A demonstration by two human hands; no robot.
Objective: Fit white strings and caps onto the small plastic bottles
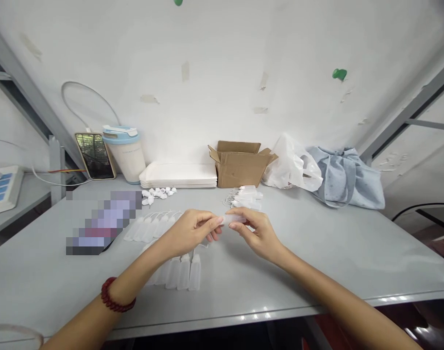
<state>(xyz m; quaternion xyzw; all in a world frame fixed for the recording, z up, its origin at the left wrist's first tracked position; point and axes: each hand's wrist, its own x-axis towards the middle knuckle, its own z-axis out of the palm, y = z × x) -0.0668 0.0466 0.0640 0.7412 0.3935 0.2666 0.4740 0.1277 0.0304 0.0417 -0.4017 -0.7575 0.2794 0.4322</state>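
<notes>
Over the middle of the table, a small translucent plastic bottle (233, 219) lies sideways between my two hands. My left hand (195, 229) pinches its white left end, and the fingers cover most of that part. Around the bottle's body are the closed fingers of my right hand (257, 232). Beneath my left arm lie two rows of similar bottles, a back row (151, 229) and a front row (195, 273), with thin white strings or tubes at their tops. Several more bottles (247, 198) are heaped beyond my right hand. Small white caps (160, 193) form a loose pile behind the back row.
Along the wall stand a phone (95, 155), a cup with blue lid (125, 153), stacked white trays (180, 176), an opened cardboard box (240, 169), a white plastic bag (291, 165) and a blue cloth bag (348, 177). A pixelated object (105, 223) lies left on the grey table (316, 253).
</notes>
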